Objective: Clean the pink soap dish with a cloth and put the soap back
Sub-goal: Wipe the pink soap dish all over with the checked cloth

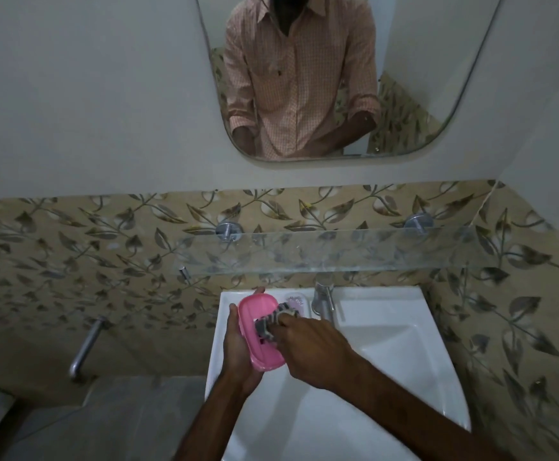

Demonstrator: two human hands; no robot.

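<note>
White washbasin fixed against leaf-patterned tile. On its back ledge, a pale lilac soap bar lying flat just left of the chrome tap, the two near but apart. Above, a clear glass shelf held on two round metal brackets, nothing discernible on it.

Peach checked shirt, sleeves rolled up

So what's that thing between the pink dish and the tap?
In the head view, a pale soap bar lies on the sink's back ledge between the pink soap dish and the tap; the cloth partly covers it.
</note>
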